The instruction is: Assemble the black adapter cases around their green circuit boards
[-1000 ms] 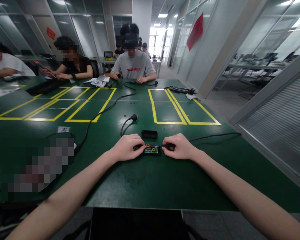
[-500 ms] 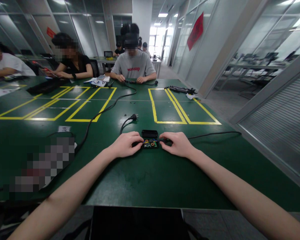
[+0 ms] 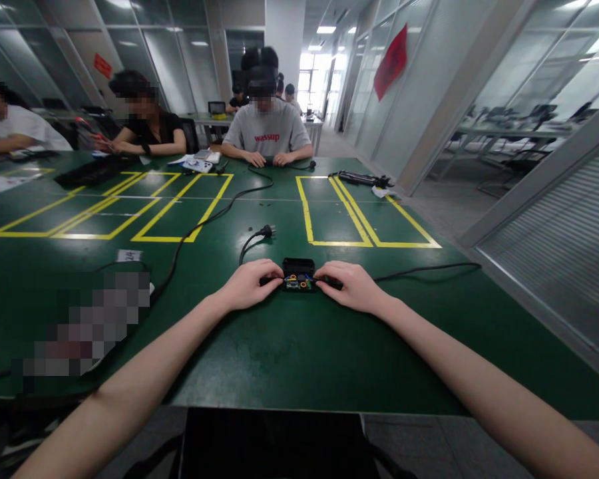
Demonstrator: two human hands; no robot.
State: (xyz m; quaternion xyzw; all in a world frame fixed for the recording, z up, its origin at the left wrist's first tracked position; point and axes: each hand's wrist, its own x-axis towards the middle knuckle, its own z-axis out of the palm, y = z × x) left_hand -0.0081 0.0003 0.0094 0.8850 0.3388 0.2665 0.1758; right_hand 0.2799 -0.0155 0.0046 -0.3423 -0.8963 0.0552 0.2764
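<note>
An opened small black plastic case lies between my hands. Its lower part holds a green circuit board [image 3: 298,285] with copper coils and blue and yellow wires, and a black half shell [image 3: 298,264] stands right behind it. My left hand [image 3: 252,285] pinches the black cable end entering the case from the left. On the other side, my right hand [image 3: 352,285] has its fingers closed round the opposite cable end. A black cable [image 3: 429,268] runs out to the right from under that hand. Behind my left hand a black mains plug [image 3: 266,231] lies on its short cord.
The green table [image 3: 259,366] carries yellow tape outlines [image 3: 337,244]. A blurred-out power strip [image 3: 100,326] lies at the left, its cord running back. A folded black tripod-like object [image 3: 362,179] rests at the far right. Opposite sits a person in a grey shirt [image 3: 267,130]; others sit at left.
My hands have shifted slightly away from me, bringing the circuit board closer to the black half shell. Across the table, the person's hands have come nearer each other.
</note>
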